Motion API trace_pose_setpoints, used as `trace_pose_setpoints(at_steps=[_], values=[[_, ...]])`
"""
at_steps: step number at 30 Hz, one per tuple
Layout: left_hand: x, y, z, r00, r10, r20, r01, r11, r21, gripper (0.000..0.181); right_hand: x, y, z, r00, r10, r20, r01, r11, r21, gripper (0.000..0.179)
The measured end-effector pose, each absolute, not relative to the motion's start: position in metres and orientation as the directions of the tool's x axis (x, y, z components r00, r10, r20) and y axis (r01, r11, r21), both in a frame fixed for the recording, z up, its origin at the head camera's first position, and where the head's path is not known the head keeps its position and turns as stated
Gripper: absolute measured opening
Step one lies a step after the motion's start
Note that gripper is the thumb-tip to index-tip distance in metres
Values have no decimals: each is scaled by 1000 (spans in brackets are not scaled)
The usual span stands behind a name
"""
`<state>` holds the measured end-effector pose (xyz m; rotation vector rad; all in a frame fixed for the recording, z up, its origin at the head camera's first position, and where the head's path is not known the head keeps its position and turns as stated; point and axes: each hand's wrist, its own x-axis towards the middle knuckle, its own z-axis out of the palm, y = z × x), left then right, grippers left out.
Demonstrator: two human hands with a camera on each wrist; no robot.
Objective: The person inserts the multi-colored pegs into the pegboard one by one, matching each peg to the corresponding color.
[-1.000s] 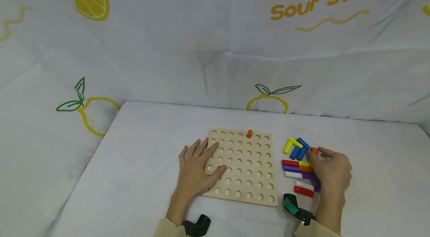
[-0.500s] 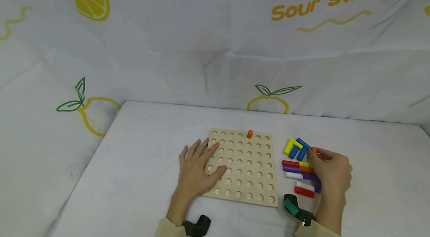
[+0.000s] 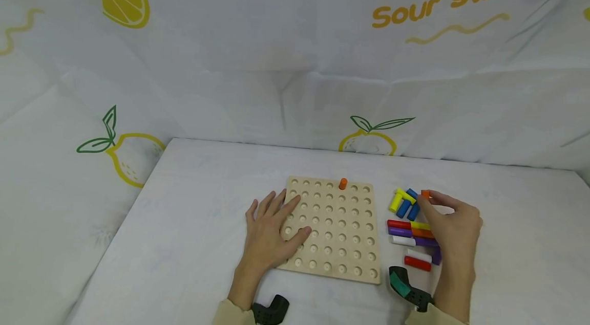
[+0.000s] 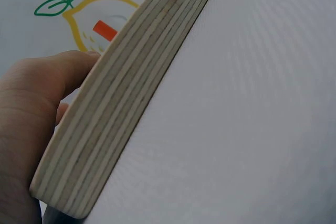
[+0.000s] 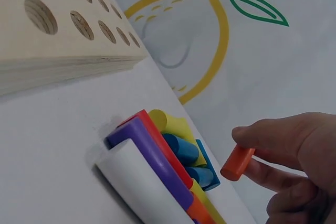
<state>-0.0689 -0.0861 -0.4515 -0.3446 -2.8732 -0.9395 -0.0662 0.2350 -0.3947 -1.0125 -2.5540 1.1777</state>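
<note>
Orange peg: the orange peg (image 5: 239, 162) is being held in the air by the right hand (image 3: 456, 228), clamped between thumb and fingers (image 5: 270, 174), its free end being tilted down past the fingertips.
Pinch: only a short part of the peg is being gripped, so a twist or a drop is being risked, as judged, should the free end be knocked.
Blue and yellow pegs: the blue pegs (image 3: 413, 211) and yellow pegs (image 3: 395, 202) are being bunched just beside the right fingertips; a roll across the worktop (image 3: 184, 222) is being invited if they are brushed by a low crossing.
Row: the red peg (image 3: 398, 224), purple peg (image 3: 399, 232) and white peg (image 3: 403, 240) are being lined up nearer the wrist than the fingertips; scattering by the wrist device (image 3: 405, 286) is being risked if the wrist is dropped.
Board: the holed board (image 3: 335, 229) is being touched along one side by the left hand (image 3: 269, 235), its fingers being spread apart; a shift is being judged possible if that contact is too light.
Standing peg: the upright peg (image 3: 343, 183) is being seated beyond the left fingertips, well apart from them; toppling is being risked only by a careless sweep.
</note>
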Motion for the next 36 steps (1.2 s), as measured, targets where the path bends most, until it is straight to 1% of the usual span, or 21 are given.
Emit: trace_pose_setpoints(at_steps=[6,9,17,21,31,36], values=[[-69,-86,-451,-970,183,160,242,784,572,69,-69,229,-393,-816,577,-31,390,512,-766,44],[-68,-86,-450,-970,184,160,243,783,573,69,-72,225,-393,-831,556,0,345,516,-784,40],[-68,-86,-451,-968,180,173,247,791,561,68,-77,214,-392,-856,516,20,273,485,-831,37],[-69,-86,-452,-970,179,164,242,790,563,69,-80,209,-393,-868,494,50,217,468,-857,33],[-69,-86,-451,-967,182,178,251,793,555,69,-89,191,-397,-912,375,167,25,456,-890,28],[-69,-86,-452,-967,183,176,251,791,559,69,-93,180,-399,-929,335,158,7,442,-897,31]])
